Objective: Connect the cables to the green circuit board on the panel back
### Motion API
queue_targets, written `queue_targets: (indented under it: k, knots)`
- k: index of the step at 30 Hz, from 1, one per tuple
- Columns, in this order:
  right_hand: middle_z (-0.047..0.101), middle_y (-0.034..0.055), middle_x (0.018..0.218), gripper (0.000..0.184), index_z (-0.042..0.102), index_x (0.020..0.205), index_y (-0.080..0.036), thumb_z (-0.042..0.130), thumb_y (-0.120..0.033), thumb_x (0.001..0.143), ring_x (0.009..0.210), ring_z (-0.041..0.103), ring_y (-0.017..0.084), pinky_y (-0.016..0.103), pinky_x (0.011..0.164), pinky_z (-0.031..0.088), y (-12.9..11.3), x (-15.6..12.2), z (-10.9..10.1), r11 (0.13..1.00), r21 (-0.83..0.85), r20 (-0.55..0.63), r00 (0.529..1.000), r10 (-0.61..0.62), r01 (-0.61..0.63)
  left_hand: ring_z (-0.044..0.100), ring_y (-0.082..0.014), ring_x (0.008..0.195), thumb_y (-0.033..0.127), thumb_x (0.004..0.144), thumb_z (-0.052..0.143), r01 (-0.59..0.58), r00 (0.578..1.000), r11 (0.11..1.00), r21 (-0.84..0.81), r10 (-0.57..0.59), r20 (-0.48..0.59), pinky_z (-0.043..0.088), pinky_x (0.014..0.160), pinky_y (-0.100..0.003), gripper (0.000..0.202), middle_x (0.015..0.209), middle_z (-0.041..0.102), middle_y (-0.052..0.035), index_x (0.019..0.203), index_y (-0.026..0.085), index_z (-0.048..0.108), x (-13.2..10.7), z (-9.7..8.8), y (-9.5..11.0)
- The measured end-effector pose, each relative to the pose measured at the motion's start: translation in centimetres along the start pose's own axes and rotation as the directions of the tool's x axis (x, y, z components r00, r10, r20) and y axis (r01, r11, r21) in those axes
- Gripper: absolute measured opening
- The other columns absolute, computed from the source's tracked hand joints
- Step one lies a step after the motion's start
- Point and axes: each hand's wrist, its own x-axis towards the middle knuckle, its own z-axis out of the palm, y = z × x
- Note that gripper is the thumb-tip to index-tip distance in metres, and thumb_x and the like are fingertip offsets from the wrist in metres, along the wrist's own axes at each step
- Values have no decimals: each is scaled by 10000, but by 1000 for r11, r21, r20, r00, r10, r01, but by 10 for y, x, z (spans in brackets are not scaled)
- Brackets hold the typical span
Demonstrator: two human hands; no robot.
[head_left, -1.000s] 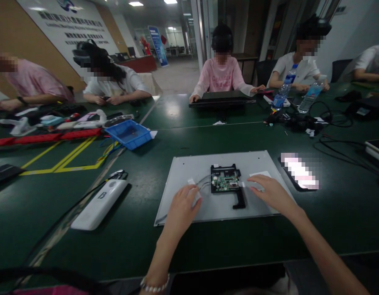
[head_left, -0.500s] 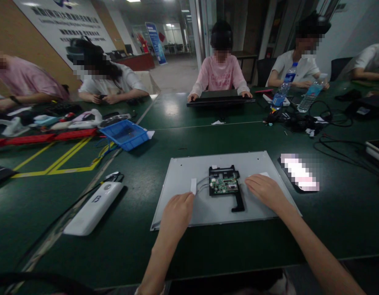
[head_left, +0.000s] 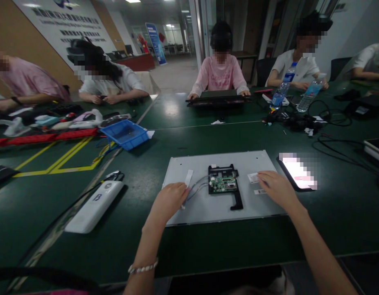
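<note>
A flat grey panel [head_left: 201, 215] lies on the table before me. On its middle sits a black bracket [head_left: 238, 201] carrying a green circuit board [head_left: 223, 184]. Thin grey wires [head_left: 199, 185] run from the board's left side toward my left hand [head_left: 170, 200], whose fingers are pinched together over the panel's left part. A white strip [head_left: 188, 178] sticks out beyond these fingertips and seems held in them; the grip itself is partly hidden. Over the panel's right side, my right hand [head_left: 278, 187] has its fingers loosely stretched beside a white label [head_left: 253, 178], apparently holding nothing.
A phone [head_left: 296, 172] with a lit screen lies right of the panel. To the left are a white power bank [head_left: 95, 205] with cables and a blue tray [head_left: 125, 135]. Bottles [head_left: 283, 88] and tangled cables [head_left: 300, 121] stand far right. Several people sit around the table.
My left hand has moved left, and the white strip has shifted and tilted with it. My right hand has moved right, uncovering labels on the panel.
</note>
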Motion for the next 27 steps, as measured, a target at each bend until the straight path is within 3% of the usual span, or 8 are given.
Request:
queue_targets:
  k: [4,7,13,20,27]
  knots:
    - [649,81,1099,307,656,1047,-205,402,-269,886,997,602,231,428,859,499,-2,0,4,998,59,-18,1000,26,-25,618,-214,861,322,925,389,15,996,1000,-6,-15,-93,443,842,-365,299,890,670,-89,906,163,642,13,-11,12]
    - [649,79,1094,302,651,1048,-207,405,-273,886,1003,599,232,434,866,495,1,-1,9,997,79,-12,1000,11,-10,597,-204,944,290,925,405,-21,993,1000,-11,19,-120,424,875,-344,257,973,658,-75,1014,173,617,37,-15,28]
    - [645,88,1101,298,649,1038,-184,405,-263,886,1015,591,229,421,900,480,5,0,9,996,82,-31,999,19,-17,592,-209,912,256,904,467,-123,987,992,35,126,-95,430,819,-326,188,931,645,-87,957,156,618,95,0,54]
    - [668,79,1039,288,653,1014,-203,405,-243,873,954,613,228,420,853,498,-2,1,2,993,120,-27,1000,8,-4,616,-195,824,152,892,437,-86,995,993,81,89,-40,446,766,-309,209,838,648,-113,835,130,638,110,20,51]
    - [660,77,1041,286,646,1020,-201,397,-239,885,963,605,227,417,858,494,-4,1,2,993,119,-30,1000,1,2,597,-242,895,102,880,426,-85,990,988,125,98,-103,438,766,-347,209,895,632,-129,904,115,633,128,13,50]
